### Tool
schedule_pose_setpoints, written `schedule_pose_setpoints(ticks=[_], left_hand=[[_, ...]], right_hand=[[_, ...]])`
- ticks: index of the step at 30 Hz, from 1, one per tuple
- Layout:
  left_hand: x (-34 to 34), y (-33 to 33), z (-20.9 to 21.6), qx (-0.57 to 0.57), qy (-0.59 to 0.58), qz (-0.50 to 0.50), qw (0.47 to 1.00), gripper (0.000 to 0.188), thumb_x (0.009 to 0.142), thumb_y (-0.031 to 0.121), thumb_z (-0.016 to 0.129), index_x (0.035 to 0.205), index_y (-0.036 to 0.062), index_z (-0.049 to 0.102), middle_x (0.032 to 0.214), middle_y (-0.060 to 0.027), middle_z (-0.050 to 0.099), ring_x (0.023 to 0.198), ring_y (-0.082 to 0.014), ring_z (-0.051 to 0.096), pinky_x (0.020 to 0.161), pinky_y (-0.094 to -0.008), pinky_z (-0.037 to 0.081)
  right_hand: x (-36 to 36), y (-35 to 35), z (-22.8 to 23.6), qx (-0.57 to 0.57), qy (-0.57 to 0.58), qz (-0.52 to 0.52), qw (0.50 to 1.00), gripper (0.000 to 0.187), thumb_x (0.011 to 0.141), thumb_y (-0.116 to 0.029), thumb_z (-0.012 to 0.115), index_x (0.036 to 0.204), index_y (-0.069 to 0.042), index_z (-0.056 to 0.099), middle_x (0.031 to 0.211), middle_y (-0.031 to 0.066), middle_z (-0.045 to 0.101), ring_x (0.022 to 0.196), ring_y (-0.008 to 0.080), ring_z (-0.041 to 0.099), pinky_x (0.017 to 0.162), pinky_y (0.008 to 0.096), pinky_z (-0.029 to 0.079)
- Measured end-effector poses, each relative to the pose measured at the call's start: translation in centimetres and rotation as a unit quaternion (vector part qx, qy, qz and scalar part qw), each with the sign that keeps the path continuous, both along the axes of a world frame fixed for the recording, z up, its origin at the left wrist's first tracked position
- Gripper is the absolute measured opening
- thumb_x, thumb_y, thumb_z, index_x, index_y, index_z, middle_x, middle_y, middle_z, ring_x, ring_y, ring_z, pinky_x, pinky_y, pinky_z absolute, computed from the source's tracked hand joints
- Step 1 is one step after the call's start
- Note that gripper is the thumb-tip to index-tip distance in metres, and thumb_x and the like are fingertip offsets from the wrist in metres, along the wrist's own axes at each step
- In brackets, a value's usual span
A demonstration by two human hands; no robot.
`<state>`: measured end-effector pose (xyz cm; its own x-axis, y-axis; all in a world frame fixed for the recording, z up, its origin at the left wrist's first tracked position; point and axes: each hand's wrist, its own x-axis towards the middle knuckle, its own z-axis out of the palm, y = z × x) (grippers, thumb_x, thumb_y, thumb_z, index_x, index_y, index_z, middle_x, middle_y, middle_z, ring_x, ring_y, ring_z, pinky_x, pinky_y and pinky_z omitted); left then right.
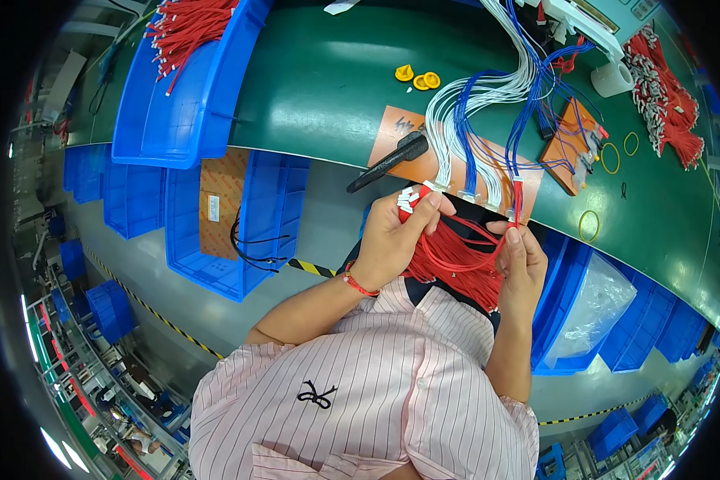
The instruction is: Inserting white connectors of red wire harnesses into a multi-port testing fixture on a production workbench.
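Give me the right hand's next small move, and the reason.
Probably a slight forward push: the right hand pinches red wires near the edge of the orange board, where they appear to meet the end of the blue wires. The left hand is busy holding a red bundle near its white plugs.

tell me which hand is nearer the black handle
Left: the left hand is just below the black handle in the picture; the right hand is farther off, lower right.

Green workbench (320, 88), grey floor (196, 316), yellow-black floor tape (312, 269), strip lights (54, 449)
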<state>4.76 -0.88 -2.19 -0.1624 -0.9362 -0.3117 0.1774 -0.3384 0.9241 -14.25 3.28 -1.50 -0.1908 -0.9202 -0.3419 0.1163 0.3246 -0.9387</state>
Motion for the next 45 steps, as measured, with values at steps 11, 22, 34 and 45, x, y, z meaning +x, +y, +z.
schedule_pose_setpoints(ticks=[11,22,34,45], left_hand=[[0.9,-0.7,0.5,0.048,0.073,-0.039,0.995,0.035,0.101,0.026,0.051,0.098,-0.0032,0.069,0.067,0.0013,0.054,0.047,0.0000,0.032,0.044,-0.0192,0.024],[0.8,-0.8,1.1,0.114,0.143,-0.063,0.981,0.039,0.102,0.032,0.049,0.104,-0.0033,0.067,0.068,0.0000,0.055,0.045,-0.0005,0.029,0.042,-0.0196,0.021],[0.3,0.0,0.3,0.082,0.119,0.007,0.989,0.035,0.101,0.028,0.052,0.101,-0.0031,0.067,0.066,0.0004,0.053,0.046,-0.0011,0.029,0.044,-0.0203,0.021],[-0.6,0.2,-0.3,0.043,0.102,0.054,0.992,0.037,0.102,0.027,0.051,0.097,-0.0056,0.068,0.062,0.0011,0.050,0.047,-0.0018,0.030,0.052,-0.0198,0.031]], right_hand=[[-0.6,1.3,-0.8,-0.024,0.011,-0.014,1.000,0.034,0.102,-0.027,0.051,0.103,0.004,0.066,0.059,-0.0084,0.034,0.051,0.0013,0.026,0.047,0.0205,0.019],[0.5,-0.3,0.1,-0.010,-0.008,-0.021,1.000,0.032,0.101,-0.025,0.055,0.101,0.003,0.070,0.060,-0.0085,0.039,0.053,0.0017,0.029,0.049,0.0210,0.022],[0.6,0.1,-0.4,-0.033,-0.079,-0.053,0.995,0.024,0.098,-0.021,0.059,0.089,-0.001,0.068,0.060,-0.0094,0.042,0.052,-0.0001,0.026,0.047,0.0205,0.018],[0.7,0.2,-0.5,-0.022,-0.072,-0.062,0.995,0.025,0.098,-0.022,0.060,0.091,-0.001,0.069,0.059,-0.0091,0.043,0.051,0.0000,0.027,0.047,0.0205,0.019]])
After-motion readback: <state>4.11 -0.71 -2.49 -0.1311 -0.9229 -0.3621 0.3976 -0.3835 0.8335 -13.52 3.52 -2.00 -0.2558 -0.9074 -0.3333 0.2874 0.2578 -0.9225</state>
